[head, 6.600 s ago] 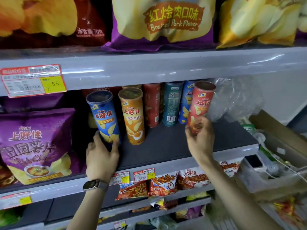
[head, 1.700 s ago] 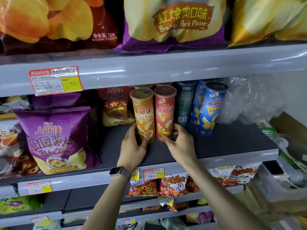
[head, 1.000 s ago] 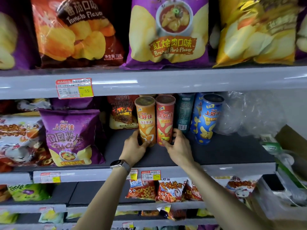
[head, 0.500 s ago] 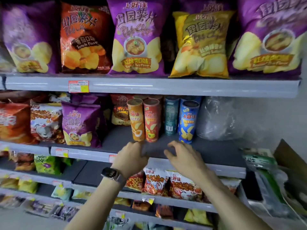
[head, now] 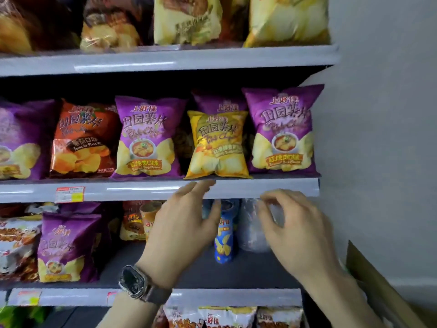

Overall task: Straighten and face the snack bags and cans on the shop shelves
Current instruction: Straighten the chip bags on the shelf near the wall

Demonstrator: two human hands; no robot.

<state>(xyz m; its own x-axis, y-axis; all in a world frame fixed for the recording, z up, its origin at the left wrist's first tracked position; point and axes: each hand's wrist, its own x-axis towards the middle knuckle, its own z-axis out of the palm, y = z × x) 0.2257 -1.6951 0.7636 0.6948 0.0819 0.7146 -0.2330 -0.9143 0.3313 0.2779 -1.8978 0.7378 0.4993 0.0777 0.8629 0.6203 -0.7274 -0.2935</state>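
Observation:
Both hands are raised in front of the shelves and hold nothing. My left hand [head: 182, 223], with a watch on its wrist, has relaxed fingers just under the edge of the chip shelf [head: 272, 187]. My right hand [head: 293, 228] has loosely curled fingers, clear of the goods. Above them stand a yellow chip bag [head: 218, 144], tilted a little, a purple chip bag [head: 285, 130] to its right, another purple bag [head: 145, 137] and an orange tomato bag [head: 82, 138]. Behind my hands stand a blue can [head: 224, 235] and an orange can [head: 149, 216], partly hidden.
A crumpled clear plastic bag [head: 250, 228] lies right of the cans. A purple bag [head: 65, 247] stands on the can shelf at the left. The grey wall [head: 378, 138] bounds the shelves on the right; a cardboard box [head: 369, 275] sits low right. More bags fill the top shelf.
Both hands have left the orange and red cans and risen toward the chip shelf. The view has tilted upward, so the chip bags now fill the middle.

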